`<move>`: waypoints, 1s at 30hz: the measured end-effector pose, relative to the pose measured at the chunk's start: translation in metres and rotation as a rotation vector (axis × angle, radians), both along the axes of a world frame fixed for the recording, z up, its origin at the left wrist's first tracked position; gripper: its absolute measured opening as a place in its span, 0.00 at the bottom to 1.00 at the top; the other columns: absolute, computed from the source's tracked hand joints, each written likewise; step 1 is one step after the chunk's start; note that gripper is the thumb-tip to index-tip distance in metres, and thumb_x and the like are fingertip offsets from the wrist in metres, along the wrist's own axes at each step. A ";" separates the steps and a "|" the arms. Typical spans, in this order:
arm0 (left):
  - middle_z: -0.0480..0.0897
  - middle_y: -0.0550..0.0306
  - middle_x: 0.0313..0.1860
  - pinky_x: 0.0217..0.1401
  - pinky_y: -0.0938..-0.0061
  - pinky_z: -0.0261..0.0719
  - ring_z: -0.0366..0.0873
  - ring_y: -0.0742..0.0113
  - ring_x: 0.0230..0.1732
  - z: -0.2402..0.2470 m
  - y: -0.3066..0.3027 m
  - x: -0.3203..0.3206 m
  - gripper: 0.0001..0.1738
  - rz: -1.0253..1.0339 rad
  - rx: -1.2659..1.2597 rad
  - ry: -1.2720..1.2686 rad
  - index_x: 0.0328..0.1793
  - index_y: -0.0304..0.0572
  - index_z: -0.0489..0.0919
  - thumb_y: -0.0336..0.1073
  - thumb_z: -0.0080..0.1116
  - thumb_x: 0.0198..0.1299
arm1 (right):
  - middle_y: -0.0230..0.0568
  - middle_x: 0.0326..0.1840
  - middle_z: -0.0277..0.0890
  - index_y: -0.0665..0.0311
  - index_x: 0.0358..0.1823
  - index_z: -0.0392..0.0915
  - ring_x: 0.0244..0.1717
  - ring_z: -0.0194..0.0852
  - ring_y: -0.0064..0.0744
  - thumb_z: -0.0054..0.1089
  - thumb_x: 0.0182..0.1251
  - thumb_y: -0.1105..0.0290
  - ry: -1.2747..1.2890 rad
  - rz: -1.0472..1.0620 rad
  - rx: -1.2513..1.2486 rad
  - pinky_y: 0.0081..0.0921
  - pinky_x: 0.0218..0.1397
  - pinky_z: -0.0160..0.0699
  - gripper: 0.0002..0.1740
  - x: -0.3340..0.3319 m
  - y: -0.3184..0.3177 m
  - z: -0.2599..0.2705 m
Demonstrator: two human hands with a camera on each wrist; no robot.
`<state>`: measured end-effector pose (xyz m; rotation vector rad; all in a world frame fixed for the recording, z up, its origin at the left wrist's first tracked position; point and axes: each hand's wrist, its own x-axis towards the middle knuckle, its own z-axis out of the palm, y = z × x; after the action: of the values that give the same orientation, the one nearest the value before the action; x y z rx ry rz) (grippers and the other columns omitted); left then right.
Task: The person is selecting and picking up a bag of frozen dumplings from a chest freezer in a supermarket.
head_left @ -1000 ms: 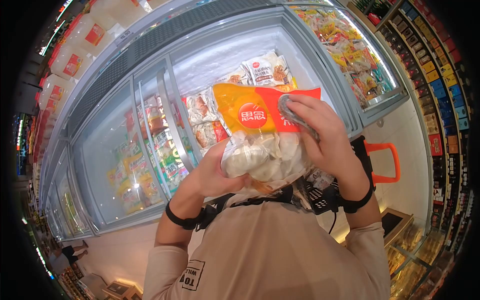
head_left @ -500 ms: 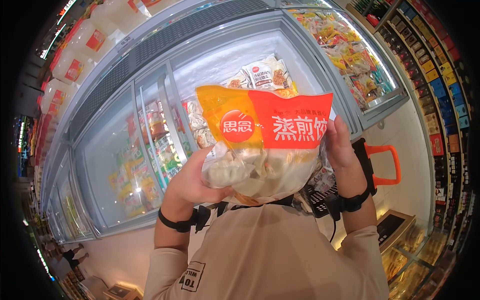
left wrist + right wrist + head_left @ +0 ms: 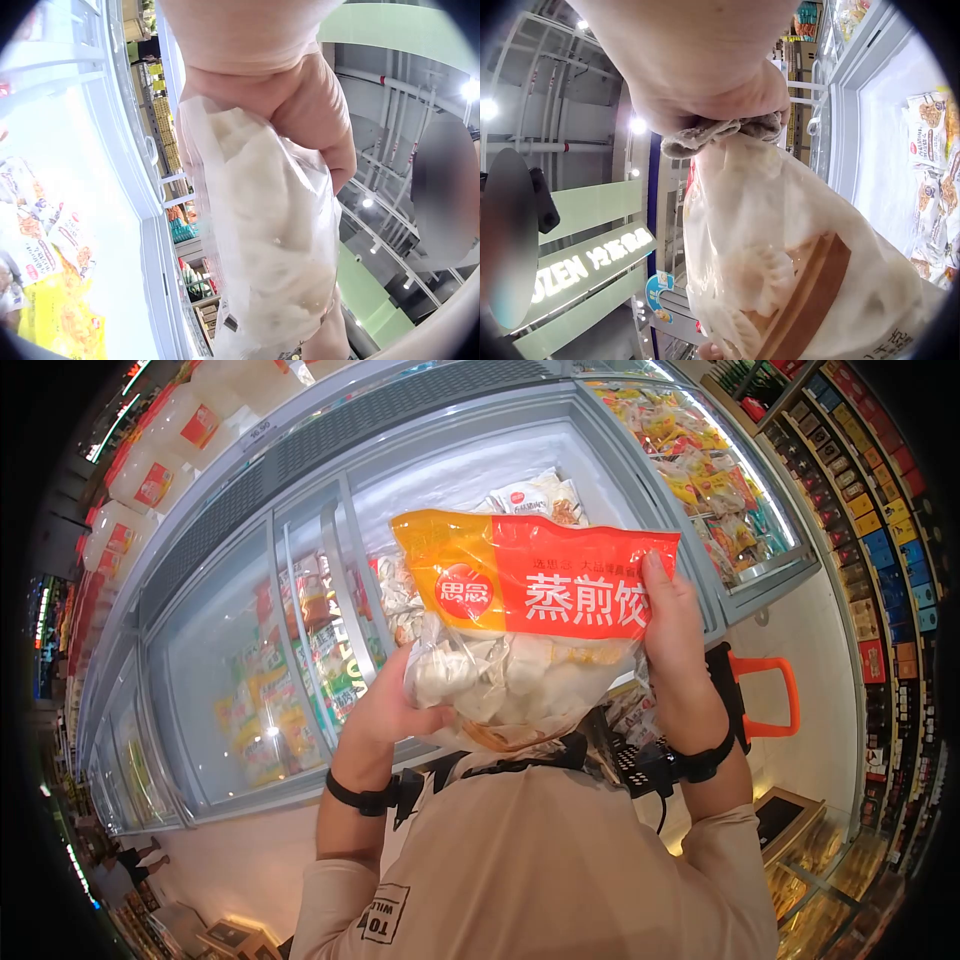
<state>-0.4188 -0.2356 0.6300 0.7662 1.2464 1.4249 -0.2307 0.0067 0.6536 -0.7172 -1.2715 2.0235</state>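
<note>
A bag of frozen dumplings (image 3: 515,670), yellow and red on top and clear below, is held up in front of the body above the freezer's near edge. My left hand (image 3: 383,705) grips its left side, thumb across the front and the other fingers hidden behind. At the right edge my right hand (image 3: 680,645) holds the bag with the thumb on the red part. A crumpled grey cloth (image 3: 720,136) is pinched between that hand and the bag in the right wrist view. White dumplings (image 3: 274,202) show through the film in the left wrist view.
Behind the bag is an open chest freezer (image 3: 480,445) with more packs (image 3: 540,498) inside. A sliding glass lid (image 3: 215,650) covers its left part. Low on the right is a black basket (image 3: 635,755) with an orange handle (image 3: 795,695). Stocked shelves (image 3: 880,560) line the far right.
My right hand has moved with the grey cloth from the bag's front to its right edge, uncovering the red panel. The bag has shifted slightly left and now leans differently.
</note>
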 end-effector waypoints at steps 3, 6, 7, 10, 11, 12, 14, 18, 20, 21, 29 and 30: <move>0.76 0.57 0.64 0.70 0.71 0.66 0.71 0.68 0.65 -0.014 0.002 0.001 0.46 0.052 0.012 -0.088 0.72 0.32 0.65 0.25 0.65 0.40 | 0.41 0.43 0.85 0.71 0.49 0.79 0.38 0.84 0.21 0.47 0.79 0.60 0.026 0.019 0.104 0.19 0.43 0.80 0.19 -0.001 0.000 0.011; 0.75 0.56 0.65 0.72 0.70 0.64 0.71 0.66 0.67 -0.021 0.003 -0.002 0.47 0.030 0.043 -0.139 0.73 0.31 0.63 0.26 0.65 0.40 | 0.39 0.43 0.85 0.71 0.48 0.79 0.38 0.83 0.19 0.47 0.79 0.61 0.007 0.056 0.185 0.19 0.43 0.79 0.19 0.001 0.001 0.016; 0.74 0.55 0.66 0.73 0.70 0.64 0.71 0.65 0.68 -0.022 0.003 -0.003 0.48 0.014 0.055 -0.154 0.74 0.31 0.63 0.26 0.66 0.40 | 0.38 0.43 0.84 0.71 0.49 0.79 0.37 0.82 0.18 0.47 0.80 0.61 -0.006 0.073 0.217 0.19 0.42 0.79 0.19 0.001 0.003 0.017; 0.74 0.55 0.66 0.73 0.69 0.64 0.71 0.65 0.68 -0.026 0.002 -0.004 0.49 0.012 0.082 -0.203 0.74 0.31 0.62 0.27 0.67 0.40 | 0.36 0.40 0.83 0.71 0.49 0.79 0.37 0.79 0.16 0.46 0.80 0.62 -0.076 0.135 0.401 0.18 0.42 0.76 0.18 0.004 0.009 0.023; 0.74 0.54 0.67 0.73 0.69 0.64 0.70 0.64 0.68 -0.029 0.002 -0.006 0.49 0.002 0.083 -0.208 0.74 0.31 0.62 0.28 0.68 0.40 | 0.35 0.39 0.83 0.72 0.50 0.78 0.36 0.78 0.15 0.46 0.80 0.62 -0.105 0.156 0.478 0.17 0.41 0.76 0.18 0.005 0.011 0.025; 0.74 0.54 0.67 0.73 0.69 0.64 0.70 0.64 0.69 -0.031 0.001 -0.008 0.50 -0.009 0.082 -0.215 0.74 0.30 0.62 0.30 0.69 0.41 | 0.34 0.39 0.82 0.72 0.50 0.78 0.36 0.77 0.15 0.46 0.80 0.62 -0.145 0.161 0.542 0.17 0.41 0.75 0.18 0.006 0.011 0.030; 0.73 0.53 0.68 0.73 0.68 0.64 0.70 0.63 0.69 -0.030 0.003 -0.008 0.51 -0.010 0.090 -0.235 0.75 0.30 0.61 0.33 0.71 0.41 | 0.32 0.38 0.82 0.71 0.51 0.78 0.36 0.76 0.15 0.46 0.80 0.62 -0.223 0.172 0.674 0.18 0.41 0.74 0.18 0.006 0.013 0.039; 0.72 0.52 0.69 0.74 0.68 0.64 0.70 0.62 0.69 -0.033 0.008 -0.006 0.55 0.008 0.078 -0.270 0.76 0.31 0.60 0.40 0.76 0.40 | 0.32 0.38 0.82 0.72 0.51 0.78 0.36 0.75 0.15 0.47 0.79 0.63 -0.248 0.215 0.719 0.18 0.41 0.74 0.18 0.004 0.023 0.041; 0.72 0.52 0.69 0.73 0.67 0.64 0.70 0.62 0.69 -0.034 0.010 -0.007 0.56 0.008 0.076 -0.279 0.76 0.31 0.60 0.42 0.78 0.41 | 0.32 0.38 0.82 0.72 0.51 0.79 0.36 0.75 0.15 0.47 0.79 0.63 -0.232 0.213 0.703 0.18 0.42 0.74 0.18 0.002 0.025 0.041; 0.72 0.52 0.69 0.73 0.67 0.65 0.70 0.62 0.69 -0.033 0.011 -0.006 0.56 0.011 0.086 -0.283 0.76 0.31 0.60 0.42 0.78 0.41 | 0.32 0.38 0.82 0.72 0.50 0.79 0.36 0.75 0.15 0.47 0.79 0.63 -0.235 0.220 0.691 0.18 0.42 0.74 0.18 0.002 0.026 0.041; 0.77 0.55 0.61 0.65 0.72 0.71 0.74 0.70 0.61 0.001 0.013 0.018 0.40 0.112 0.157 0.210 0.71 0.30 0.65 0.26 0.67 0.49 | 0.34 0.36 0.83 0.70 0.46 0.81 0.34 0.76 0.15 0.51 0.78 0.60 -0.225 0.106 0.500 0.18 0.40 0.74 0.18 -0.009 0.042 0.018; 0.79 0.55 0.59 0.63 0.73 0.72 0.75 0.70 0.59 0.004 0.013 0.020 0.39 0.120 0.175 0.291 0.70 0.30 0.66 0.24 0.65 0.49 | 0.34 0.35 0.83 0.70 0.44 0.82 0.33 0.76 0.15 0.52 0.78 0.60 -0.276 0.110 0.457 0.17 0.38 0.74 0.18 -0.009 0.046 0.013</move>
<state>-0.3985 -0.2229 0.6342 1.0626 1.4201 1.5747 -0.2394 0.0528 0.6662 -0.7291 -1.8884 1.6571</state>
